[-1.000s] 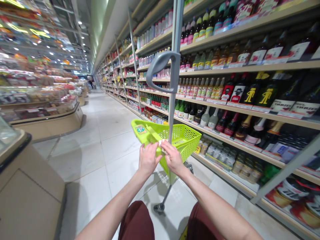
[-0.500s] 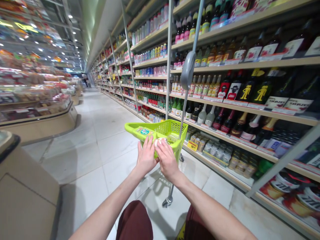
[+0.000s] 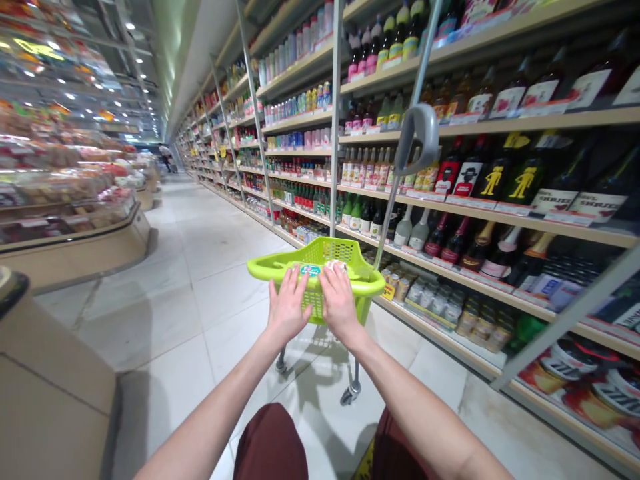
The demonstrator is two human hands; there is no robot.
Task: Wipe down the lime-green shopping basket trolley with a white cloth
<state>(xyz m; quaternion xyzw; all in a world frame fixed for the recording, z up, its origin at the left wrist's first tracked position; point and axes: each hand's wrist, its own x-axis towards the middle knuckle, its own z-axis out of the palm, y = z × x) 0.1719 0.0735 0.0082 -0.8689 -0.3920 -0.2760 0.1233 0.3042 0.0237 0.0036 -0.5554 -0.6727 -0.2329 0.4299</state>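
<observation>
A lime-green shopping basket point(image 3: 370, 287) on a wheeled frame stands in front of my knees, with a round teal-and-white label point(image 3: 310, 270) on its near rim. My left hand point(image 3: 288, 305) lies on that rim left of the label, its fingers apart and nothing visible in them. Right of the label, my right hand point(image 3: 340, 303) has its fingers pressed together over a crumpled whitish cloth point(image 3: 336, 265), mostly hidden beneath them, against the rim. A grey handle loop point(image 3: 417, 141) sits on the metal pole rising from the basket's right side.
Shelves of bottles and cans point(image 3: 485, 207) run along the right, close to the basket. On the left are a beige counter point(image 3: 55, 387) and a food display point(image 3: 80, 250). A tiled aisle point(image 3: 175, 293) leads away to a distant person point(image 3: 166, 157).
The basket has turned so its near rim lies squarely across in front of me. Its pole and grey handle have swung right. Both hands have moved slightly up and a little farther apart.
</observation>
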